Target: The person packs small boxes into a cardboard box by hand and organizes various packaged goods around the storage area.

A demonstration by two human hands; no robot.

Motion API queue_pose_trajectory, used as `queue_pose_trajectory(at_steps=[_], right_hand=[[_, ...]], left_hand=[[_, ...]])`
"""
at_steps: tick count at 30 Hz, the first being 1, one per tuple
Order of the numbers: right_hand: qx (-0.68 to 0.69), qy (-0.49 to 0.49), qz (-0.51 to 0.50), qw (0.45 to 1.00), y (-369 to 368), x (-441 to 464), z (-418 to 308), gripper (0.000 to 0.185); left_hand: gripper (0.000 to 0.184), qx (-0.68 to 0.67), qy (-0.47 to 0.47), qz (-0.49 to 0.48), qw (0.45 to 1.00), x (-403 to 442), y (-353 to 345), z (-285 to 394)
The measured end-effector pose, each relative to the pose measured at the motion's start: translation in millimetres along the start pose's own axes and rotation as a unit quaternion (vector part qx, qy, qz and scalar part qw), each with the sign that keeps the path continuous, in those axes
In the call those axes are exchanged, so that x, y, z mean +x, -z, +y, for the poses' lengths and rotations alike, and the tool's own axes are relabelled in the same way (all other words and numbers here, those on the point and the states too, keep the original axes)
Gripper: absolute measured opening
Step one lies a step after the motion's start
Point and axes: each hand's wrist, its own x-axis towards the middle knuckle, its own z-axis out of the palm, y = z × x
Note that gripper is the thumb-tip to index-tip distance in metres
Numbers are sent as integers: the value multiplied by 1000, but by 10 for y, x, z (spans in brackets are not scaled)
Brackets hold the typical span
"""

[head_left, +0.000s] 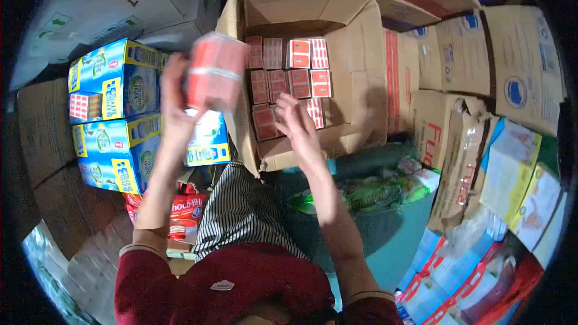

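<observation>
My left hand (pixel 176 93) holds a red and white packet (pixel 217 72) just left of the open cardboard box (pixel 295 3); the packet is blurred by motion. Inside the box, several red and white small packs (pixel 299 54) stand in rows. My right hand (pixel 298 121) is over the front of these packs, its fingers apart, with nothing seen in it. Whether its fingertips touch a pack I cannot tell. One small red and white pack (pixel 85 106) lies on the blue and yellow cartons at the left.
Blue and yellow cartons (pixel 108 144) are stacked at the left, above a red bag (pixel 186 210). A teal container (pixel 373 234) with green packets stands right of my legs. Brown cartons (pixel 451 54) fill the right side, with blue and red packages (pixel 457 283) below.
</observation>
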Motion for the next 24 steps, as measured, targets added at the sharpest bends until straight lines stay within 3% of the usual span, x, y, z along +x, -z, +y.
queue_pose_trajectory(at_steps=[1,2,3,4,6,8,10,12,15,18,19,22,24], right_hand=[[60,-38,-24,997,80,-30,-41,55],[168,-79,-14,983,149,-32,-3,50],[155,-82,-30,984,184,-116,-87,54],[141,-85,-46,985,226,-199,-173,61],[159,-79,-11,984,392,-278,-105,58],[221,-71,13,972,565,-340,-13,58],[208,-88,23,974,793,-408,104,56],[164,-95,12,982,922,-342,157,58],[65,-115,53,990,1147,-142,275,62],[-12,-113,105,988,1185,156,253,57],[-16,-118,120,986,1181,284,267,58],[-21,-116,123,985,1139,694,325,60],[-30,-134,111,984,1167,1017,538,59]], left_hand=[[91,-90,0,-55,994,-96,-237,178],[98,-70,21,-78,994,-180,-474,400],[97,-205,130,-90,966,-300,-740,614],[95,-154,50,-71,984,-406,-1028,579],[97,-35,-1,-95,995,-503,-1277,709],[100,-44,19,-161,986,-607,-1364,827],[100,-65,-21,-228,971,-642,-1421,778],[95,-65,37,-301,951,-570,-1391,672],[73,204,-87,-172,960,-205,-1285,380],[71,338,-80,-27,937,306,-1088,-22],[74,373,-54,-31,926,450,-1024,-143],[85,296,-15,-27,955,669,-1057,-511],[86,171,15,-28,985,667,-1185,-568]])
